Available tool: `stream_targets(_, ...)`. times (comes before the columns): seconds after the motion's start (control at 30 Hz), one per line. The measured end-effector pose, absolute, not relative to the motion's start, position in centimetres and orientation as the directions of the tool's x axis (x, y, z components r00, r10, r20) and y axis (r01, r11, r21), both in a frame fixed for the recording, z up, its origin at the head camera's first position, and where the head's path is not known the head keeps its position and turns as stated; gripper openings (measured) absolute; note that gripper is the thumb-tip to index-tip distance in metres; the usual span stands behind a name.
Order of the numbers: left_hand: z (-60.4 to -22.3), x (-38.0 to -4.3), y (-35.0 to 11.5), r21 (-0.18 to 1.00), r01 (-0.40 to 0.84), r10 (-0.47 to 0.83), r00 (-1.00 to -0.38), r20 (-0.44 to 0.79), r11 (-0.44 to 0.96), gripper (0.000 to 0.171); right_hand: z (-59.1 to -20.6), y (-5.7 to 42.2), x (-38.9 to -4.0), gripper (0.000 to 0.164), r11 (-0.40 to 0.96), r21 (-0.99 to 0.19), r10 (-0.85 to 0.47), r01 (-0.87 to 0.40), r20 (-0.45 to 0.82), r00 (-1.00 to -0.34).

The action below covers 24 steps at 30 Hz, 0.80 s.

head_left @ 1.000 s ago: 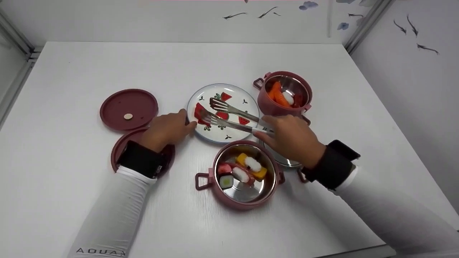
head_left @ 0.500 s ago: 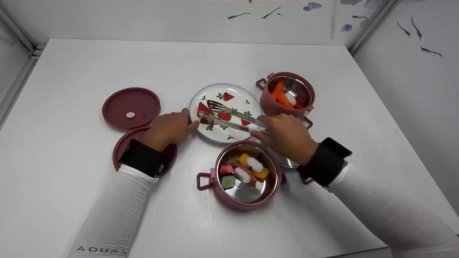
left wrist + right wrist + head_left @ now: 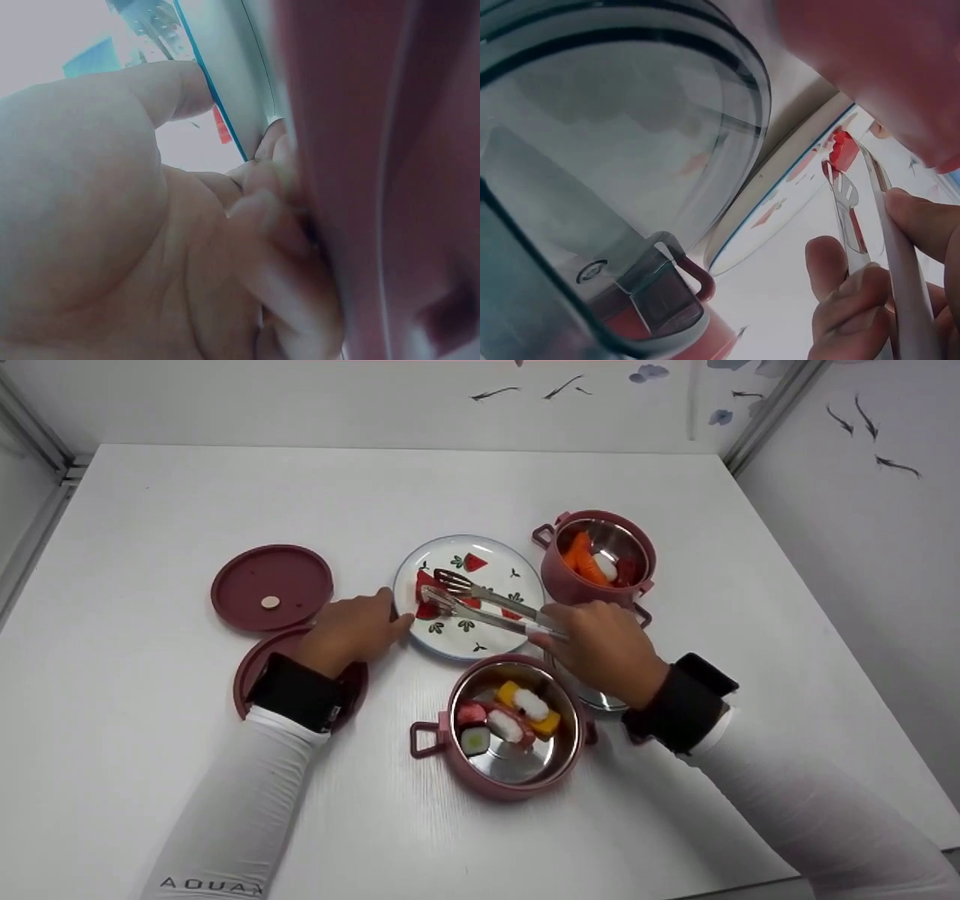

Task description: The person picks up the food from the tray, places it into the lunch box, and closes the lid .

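My left hand [image 3: 352,631] pinches the left rim of a white plate [image 3: 457,645] with a blue edge and watermelon prints. In the left wrist view, the thumb [image 3: 180,90] lies against the rim and the other fingers curl beneath it. Metal tongs [image 3: 487,619] are gripped in my right hand [image 3: 604,649], their slotted tips low over the plate's left part. The right wrist view has a red toy food piece [image 3: 844,152] between those tips; whether both tips touch it is hard to tell.
A pink pot [image 3: 510,791] with several toy sushi pieces stands in front; another pot [image 3: 562,574] with orange and red pieces stands behind right. Two maroon lids [image 3: 270,574] lie left, one under the left wrist. A clear-lidded container [image 3: 630,112] sits below the right hand.
The tongs' tips have come closer together around the red piece, and the right hand has shifted slightly left. My left hand stays at the plate's rim.
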<state>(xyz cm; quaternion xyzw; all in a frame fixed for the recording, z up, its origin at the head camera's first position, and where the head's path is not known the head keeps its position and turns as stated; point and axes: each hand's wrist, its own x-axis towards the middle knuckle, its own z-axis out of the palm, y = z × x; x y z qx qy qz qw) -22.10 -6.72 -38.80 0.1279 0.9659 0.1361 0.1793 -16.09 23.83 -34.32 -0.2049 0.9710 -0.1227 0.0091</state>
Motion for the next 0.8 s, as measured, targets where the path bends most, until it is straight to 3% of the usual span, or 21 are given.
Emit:
stream_targets(0.27, -39.1, -22.1, -6.6, 0.316, 0.178, 0.282, -0.903, -0.324, 0.932, 0.055, -34.4, 26.3, -13.7, 0.037, 0.854, -0.263, -0.414, -0.450, 0.183, -0.892)
stream_targets(0.5, -39.4, -22.3, -6.5, 0.311, 0.178, 0.282, -0.901, -0.331, 0.934, 0.055, -33.4, 29.7, -8.0, 0.038, 0.834, -0.242, -0.418, -0.495, 0.308, -0.855)
stream_targets(0.8, -38.9, -22.2, -6.9, 0.315, 0.172, 0.276, -0.905, -0.323, 0.933, 0.055, -33.2, 32.7, -1.8, 0.047, 0.834, -0.257, -0.395, -0.488, 0.339, -0.854)
